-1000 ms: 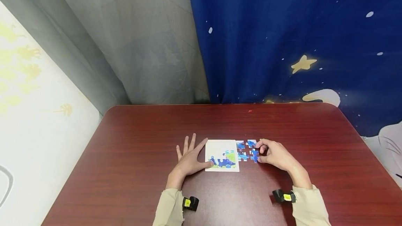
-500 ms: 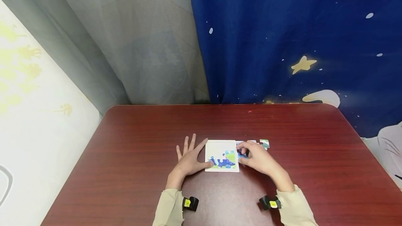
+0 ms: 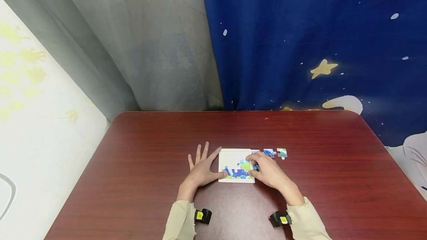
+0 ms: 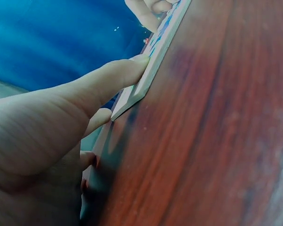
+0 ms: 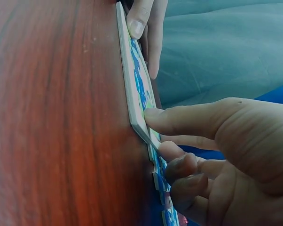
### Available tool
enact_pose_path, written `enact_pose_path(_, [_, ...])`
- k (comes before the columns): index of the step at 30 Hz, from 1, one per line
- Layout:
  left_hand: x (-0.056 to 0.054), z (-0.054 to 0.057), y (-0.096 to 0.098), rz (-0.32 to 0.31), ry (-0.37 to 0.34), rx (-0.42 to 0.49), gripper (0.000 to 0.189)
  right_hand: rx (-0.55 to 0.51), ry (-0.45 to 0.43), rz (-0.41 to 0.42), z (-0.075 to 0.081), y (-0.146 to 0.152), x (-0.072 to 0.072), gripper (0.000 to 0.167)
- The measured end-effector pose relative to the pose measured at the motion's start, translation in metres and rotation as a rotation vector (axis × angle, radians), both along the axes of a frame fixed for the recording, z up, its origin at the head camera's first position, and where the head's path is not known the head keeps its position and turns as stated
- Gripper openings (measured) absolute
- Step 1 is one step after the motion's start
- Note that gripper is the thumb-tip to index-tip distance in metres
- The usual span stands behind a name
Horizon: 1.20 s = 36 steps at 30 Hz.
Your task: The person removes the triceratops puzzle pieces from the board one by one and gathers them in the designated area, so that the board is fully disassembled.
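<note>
A square white puzzle tray (image 3: 220, 160) lies on the table, its lower part filled with joined pieces showing a blue and green picture (image 3: 239, 173). My left hand (image 3: 201, 172) is spread at the left side, thumb pressing the tray's lower left and the other fingers stretched beyond the edge. My right hand (image 3: 268, 170) is at the right edge. In the right wrist view its thumb (image 5: 155, 117) rests on the picture beside the rim, and the remaining fingers (image 5: 191, 181) bend beside the tray. Whether it pinches a piece I cannot tell.
Right of the tray lie loose puzzle pieces, among them a blue one (image 3: 269, 153) and a green and white one (image 3: 281, 153); others are partly covered by the right hand. The reddish-brown table (image 3: 160, 136) ends at a blue starry curtain (image 3: 283, 47). A small red bit (image 3: 266, 118) sits near the far edge.
My right hand has moved left from the loose pieces to the tray's right edge, uncovering the green and white piece. My left hand keeps its place on the tray.
</note>
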<state>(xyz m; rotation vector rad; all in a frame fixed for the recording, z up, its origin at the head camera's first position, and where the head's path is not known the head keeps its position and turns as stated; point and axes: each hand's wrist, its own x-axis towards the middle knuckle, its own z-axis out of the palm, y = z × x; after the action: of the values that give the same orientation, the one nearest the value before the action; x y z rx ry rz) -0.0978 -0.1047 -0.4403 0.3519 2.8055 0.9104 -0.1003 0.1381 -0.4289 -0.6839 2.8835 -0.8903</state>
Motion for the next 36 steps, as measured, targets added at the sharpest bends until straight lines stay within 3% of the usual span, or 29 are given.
enact_pose_path(26, [0.0,0.0,0.0,0.0,0.007,-0.015,0.085,-0.049,0.073,-0.056,-0.007,-0.005,-0.003,0.027])
enact_pose_path(36, [0.0,-0.001,-0.001,-0.003,0.0,-0.007,0.086,-0.105,0.096,-0.03,0.008,0.008,-0.007,0.029])
